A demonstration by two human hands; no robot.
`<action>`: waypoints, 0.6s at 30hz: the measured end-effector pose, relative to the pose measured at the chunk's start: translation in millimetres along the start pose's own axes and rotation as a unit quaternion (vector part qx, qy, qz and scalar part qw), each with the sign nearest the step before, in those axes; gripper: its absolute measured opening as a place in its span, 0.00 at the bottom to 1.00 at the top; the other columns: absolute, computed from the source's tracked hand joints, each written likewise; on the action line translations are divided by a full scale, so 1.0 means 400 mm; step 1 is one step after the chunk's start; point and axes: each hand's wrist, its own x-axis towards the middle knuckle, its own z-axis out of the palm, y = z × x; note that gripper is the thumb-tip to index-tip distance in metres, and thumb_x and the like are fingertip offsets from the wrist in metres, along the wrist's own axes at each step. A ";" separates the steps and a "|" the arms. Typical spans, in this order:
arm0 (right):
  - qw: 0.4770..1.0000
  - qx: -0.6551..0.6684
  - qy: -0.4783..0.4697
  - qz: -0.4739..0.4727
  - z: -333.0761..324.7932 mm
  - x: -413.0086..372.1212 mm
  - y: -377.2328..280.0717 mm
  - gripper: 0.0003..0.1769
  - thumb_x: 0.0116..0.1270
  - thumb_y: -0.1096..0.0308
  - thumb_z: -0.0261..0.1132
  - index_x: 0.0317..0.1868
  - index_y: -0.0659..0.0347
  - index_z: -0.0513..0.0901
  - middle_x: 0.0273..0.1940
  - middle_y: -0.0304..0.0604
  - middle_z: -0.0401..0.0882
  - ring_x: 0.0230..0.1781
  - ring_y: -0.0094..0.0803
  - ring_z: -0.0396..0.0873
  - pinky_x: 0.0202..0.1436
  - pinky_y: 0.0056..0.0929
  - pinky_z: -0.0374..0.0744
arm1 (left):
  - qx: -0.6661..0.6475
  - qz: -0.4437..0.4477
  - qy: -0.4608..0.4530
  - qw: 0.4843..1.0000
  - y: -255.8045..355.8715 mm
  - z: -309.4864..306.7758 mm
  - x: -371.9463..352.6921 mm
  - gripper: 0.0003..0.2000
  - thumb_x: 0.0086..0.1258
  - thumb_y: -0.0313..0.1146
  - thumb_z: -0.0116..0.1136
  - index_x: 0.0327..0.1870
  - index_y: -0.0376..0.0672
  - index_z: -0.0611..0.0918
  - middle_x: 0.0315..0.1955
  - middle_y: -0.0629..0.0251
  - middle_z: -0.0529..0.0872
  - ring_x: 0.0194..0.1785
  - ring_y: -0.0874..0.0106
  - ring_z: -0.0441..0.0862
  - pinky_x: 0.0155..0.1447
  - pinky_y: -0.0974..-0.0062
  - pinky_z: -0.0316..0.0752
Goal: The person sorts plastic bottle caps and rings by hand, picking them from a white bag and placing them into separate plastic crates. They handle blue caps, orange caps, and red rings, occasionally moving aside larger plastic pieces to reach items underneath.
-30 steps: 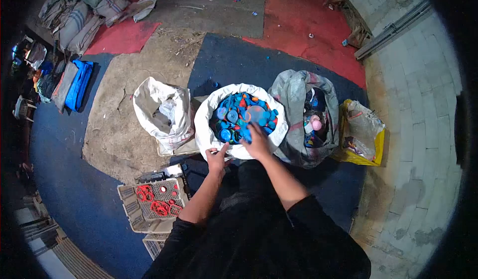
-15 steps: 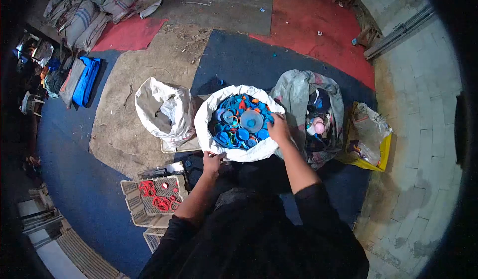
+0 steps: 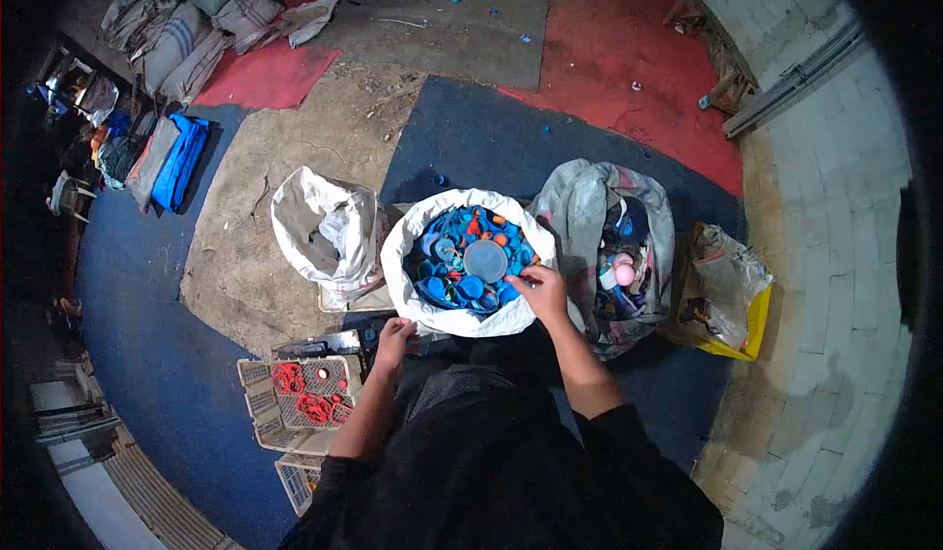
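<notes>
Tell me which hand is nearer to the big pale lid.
The right hand, just right of the lid. The left hand is farther off, by the near left rim of the white sack.

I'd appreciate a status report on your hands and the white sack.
Left hand at rim of white sack; right hand at its blue plastic lids; nothing else over the opening.

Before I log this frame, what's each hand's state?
Left hand: fingers curled at the white sack's rim, grip unclear.
Right hand: fingers bent over the caps, grip unclear.
</notes>
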 end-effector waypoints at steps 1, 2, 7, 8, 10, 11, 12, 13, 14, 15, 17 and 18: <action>0.999 0.015 0.007 0.035 -0.015 -0.007 -0.044 0.17 0.61 0.65 0.81 0.36 0.71 0.87 0.36 0.44 0.89 0.36 0.29 0.89 0.42 0.29 0.86 | -0.002 0.023 0.009 1.000 -0.006 -0.017 -0.001 0.06 0.76 0.30 0.61 0.47 0.43 0.77 0.37 0.67 0.83 0.40 0.73 0.82 0.43 0.73 0.80; 0.994 0.037 -0.029 0.102 -0.040 -0.008 -0.086 0.13 0.65 0.69 0.78 0.43 0.69 0.86 0.45 0.47 0.88 0.40 0.31 0.89 0.48 0.31 0.86 | -0.004 0.045 0.018 0.999 -0.012 -0.035 -0.003 0.05 0.76 0.29 0.60 0.46 0.43 0.78 0.36 0.67 0.83 0.38 0.73 0.82 0.44 0.72 0.80; 0.788 0.586 -0.080 0.170 -0.051 -0.030 -0.153 0.20 0.71 0.80 0.67 0.61 0.61 0.74 0.56 0.51 0.83 0.54 0.44 0.86 0.61 0.44 0.84 | 0.003 0.136 0.032 0.990 0.046 -0.021 -0.038 0.02 0.77 0.28 0.58 0.43 0.42 0.79 0.33 0.70 0.81 0.35 0.75 0.80 0.41 0.75 0.77; 0.760 0.620 -0.093 0.171 -0.057 -0.039 -0.193 0.20 0.71 0.80 0.66 0.61 0.61 0.75 0.55 0.51 0.83 0.56 0.45 0.85 0.62 0.44 0.84 | -0.030 0.140 0.022 0.990 0.059 -0.010 -0.037 0.01 0.77 0.27 0.57 0.43 0.42 0.79 0.33 0.70 0.80 0.37 0.76 0.78 0.42 0.74 0.75; 0.732 0.651 -0.133 0.148 -0.055 -0.044 -0.219 0.21 0.71 0.79 0.67 0.63 0.60 0.78 0.56 0.50 0.83 0.56 0.43 0.83 0.64 0.44 0.81 | -0.026 0.154 -0.002 0.988 0.120 0.037 -0.061 0.00 0.77 0.26 0.57 0.42 0.42 0.79 0.33 0.70 0.80 0.37 0.77 0.77 0.44 0.75 0.74; 0.741 0.641 -0.150 0.133 -0.051 -0.046 -0.217 0.21 0.71 0.80 0.66 0.63 0.61 0.78 0.56 0.50 0.83 0.54 0.41 0.83 0.62 0.42 0.81 | -0.024 0.161 -0.014 0.986 0.143 0.058 -0.067 0.00 0.77 0.26 0.56 0.42 0.42 0.78 0.33 0.70 0.80 0.38 0.77 0.77 0.44 0.75 0.74; 0.749 0.630 -0.168 0.118 -0.047 -0.046 -0.214 0.21 0.71 0.80 0.66 0.63 0.61 0.79 0.56 0.49 0.83 0.53 0.39 0.83 0.61 0.40 0.81 | -0.031 0.169 -0.043 0.984 0.150 0.068 -0.057 0.02 0.77 0.27 0.56 0.45 0.42 0.78 0.33 0.68 0.81 0.38 0.75 0.78 0.45 0.74 0.75; 0.756 0.619 -0.186 0.102 -0.044 -0.044 -0.220 0.21 0.71 0.80 0.66 0.63 0.62 0.80 0.56 0.48 0.83 0.51 0.37 0.83 0.60 0.39 0.81 | -0.062 0.149 -0.068 0.985 0.171 0.091 -0.060 0.03 0.77 0.29 0.57 0.46 0.43 0.78 0.33 0.68 0.81 0.38 0.73 0.79 0.46 0.72 0.76; 0.814 0.544 -0.183 0.092 -0.043 -0.042 -0.227 0.22 0.68 0.80 0.69 0.63 0.64 0.82 0.54 0.45 0.83 0.48 0.31 0.82 0.56 0.33 0.79 | -0.093 0.128 -0.094 0.983 0.191 0.116 -0.064 0.05 0.77 0.30 0.57 0.48 0.43 0.78 0.33 0.67 0.81 0.38 0.72 0.79 0.47 0.71 0.76; 0.851 0.488 -0.187 0.055 -0.041 -0.034 -0.245 0.23 0.67 0.79 0.70 0.63 0.64 0.82 0.54 0.43 0.82 0.48 0.30 0.82 0.56 0.32 0.79 | -0.124 0.106 -0.120 0.979 0.219 0.143 -0.076 0.06 0.77 0.32 0.58 0.49 0.43 0.78 0.33 0.66 0.81 0.38 0.71 0.80 0.48 0.70 0.76; 0.910 0.366 -0.193 -0.020 -0.030 -0.019 -0.296 0.24 0.65 0.79 0.72 0.62 0.65 0.82 0.52 0.39 0.82 0.48 0.28 0.82 0.55 0.31 0.79 | -0.130 0.053 -0.166 0.976 0.275 0.189 -0.095 0.14 0.78 0.42 0.58 0.53 0.42 0.77 0.36 0.62 0.82 0.40 0.67 0.82 0.53 0.63 0.78; 0.920 0.333 -0.206 0.026 -0.033 -0.019 -0.337 0.26 0.63 0.76 0.75 0.62 0.64 0.82 0.54 0.38 0.84 0.51 0.28 0.82 0.59 0.32 0.78 | -0.151 0.017 -0.185 0.971 0.293 0.212 -0.099 0.16 0.78 0.44 0.57 0.54 0.42 0.77 0.37 0.62 0.83 0.41 0.66 0.83 0.55 0.61 0.78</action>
